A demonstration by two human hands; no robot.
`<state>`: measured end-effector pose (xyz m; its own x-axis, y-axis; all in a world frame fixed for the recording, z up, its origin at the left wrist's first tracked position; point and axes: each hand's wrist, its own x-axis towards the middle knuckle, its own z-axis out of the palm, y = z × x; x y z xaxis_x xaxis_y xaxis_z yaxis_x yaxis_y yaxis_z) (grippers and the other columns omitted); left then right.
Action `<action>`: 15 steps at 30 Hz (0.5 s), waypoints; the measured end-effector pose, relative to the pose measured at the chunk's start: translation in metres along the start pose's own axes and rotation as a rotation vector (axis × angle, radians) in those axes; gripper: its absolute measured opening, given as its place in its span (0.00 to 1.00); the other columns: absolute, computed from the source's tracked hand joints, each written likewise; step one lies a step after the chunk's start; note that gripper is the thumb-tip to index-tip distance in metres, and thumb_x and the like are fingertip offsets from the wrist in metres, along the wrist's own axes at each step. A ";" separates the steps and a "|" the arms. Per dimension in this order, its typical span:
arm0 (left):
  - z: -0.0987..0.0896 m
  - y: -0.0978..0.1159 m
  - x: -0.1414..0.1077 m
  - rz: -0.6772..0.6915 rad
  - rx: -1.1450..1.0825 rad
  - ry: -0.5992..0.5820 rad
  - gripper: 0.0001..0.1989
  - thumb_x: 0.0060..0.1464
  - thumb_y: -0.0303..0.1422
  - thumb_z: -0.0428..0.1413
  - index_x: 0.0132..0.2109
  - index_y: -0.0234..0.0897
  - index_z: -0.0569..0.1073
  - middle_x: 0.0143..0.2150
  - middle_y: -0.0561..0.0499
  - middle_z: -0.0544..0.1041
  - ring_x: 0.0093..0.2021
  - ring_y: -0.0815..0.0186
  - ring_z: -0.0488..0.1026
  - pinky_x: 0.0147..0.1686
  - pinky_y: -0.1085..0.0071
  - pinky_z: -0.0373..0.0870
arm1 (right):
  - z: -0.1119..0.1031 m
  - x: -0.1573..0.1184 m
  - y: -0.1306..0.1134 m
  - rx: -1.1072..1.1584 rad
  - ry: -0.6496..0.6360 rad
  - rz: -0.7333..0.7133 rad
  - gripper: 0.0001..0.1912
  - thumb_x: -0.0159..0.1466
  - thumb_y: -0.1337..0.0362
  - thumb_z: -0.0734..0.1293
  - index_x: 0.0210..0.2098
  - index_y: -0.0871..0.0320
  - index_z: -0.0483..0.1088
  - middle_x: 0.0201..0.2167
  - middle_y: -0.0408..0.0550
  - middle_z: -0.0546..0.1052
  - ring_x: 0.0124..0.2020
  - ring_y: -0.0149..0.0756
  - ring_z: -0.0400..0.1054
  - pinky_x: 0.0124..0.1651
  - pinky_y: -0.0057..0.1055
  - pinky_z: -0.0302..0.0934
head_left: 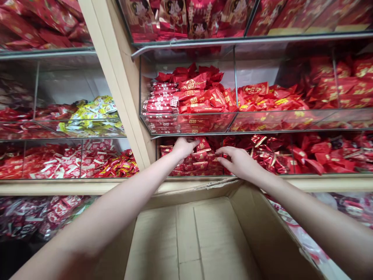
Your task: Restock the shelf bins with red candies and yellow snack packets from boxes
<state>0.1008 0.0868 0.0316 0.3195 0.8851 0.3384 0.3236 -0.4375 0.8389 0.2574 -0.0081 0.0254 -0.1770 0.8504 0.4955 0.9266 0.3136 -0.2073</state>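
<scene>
In the lower clear bin, small red candy packets point(201, 156) lie stacked in rows. My left hand point(183, 148) reaches in over their left side, a finger stretched out against a red packet point(203, 144) on top; its other fingers are partly hidden. My right hand point(236, 160) is at the right of the same stack, fingers apart and slightly bent, with nothing seen in them. Below both forearms, a brown cardboard box point(247, 198) stands open against the shelf, its bare bottom showing.
A wooden upright point(116, 85) divides the shelving. Above my hands, the clear bin front point(189, 123) of the middle shelf overhangs, holding red packets. Yellow packets point(94, 112) fill a bin at left. Bagged candies point(58, 214) lie beneath the wooden ledge point(58, 188).
</scene>
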 end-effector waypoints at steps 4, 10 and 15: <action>0.008 0.008 0.011 -0.087 0.103 -0.053 0.12 0.45 0.38 0.54 0.30 0.32 0.70 0.15 0.53 0.67 0.14 0.73 0.59 0.20 0.73 0.57 | 0.000 0.005 0.002 -0.028 -0.033 -0.011 0.11 0.57 0.66 0.58 0.36 0.59 0.70 0.36 0.49 0.74 0.38 0.37 0.67 0.43 0.31 0.58; 0.019 0.016 0.020 -0.080 0.326 -0.125 0.08 0.40 0.35 0.57 0.24 0.33 0.71 0.12 0.53 0.65 0.17 0.67 0.64 0.24 0.72 0.59 | -0.004 0.003 0.004 -0.004 0.061 -0.094 0.10 0.57 0.67 0.58 0.33 0.60 0.70 0.35 0.49 0.73 0.37 0.36 0.67 0.42 0.30 0.59; 0.021 0.019 0.025 0.065 0.493 -0.170 0.08 0.40 0.32 0.57 0.30 0.34 0.73 0.28 0.47 0.74 0.31 0.61 0.69 0.33 0.70 0.62 | -0.021 -0.027 0.007 0.126 0.220 -0.041 0.08 0.57 0.64 0.59 0.31 0.58 0.69 0.37 0.49 0.72 0.40 0.35 0.65 0.45 0.31 0.59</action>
<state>0.1337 0.0975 0.0466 0.4796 0.8333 0.2748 0.6661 -0.5496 0.5042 0.2756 -0.0378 0.0283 -0.1244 0.7278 0.6744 0.8691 0.4078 -0.2798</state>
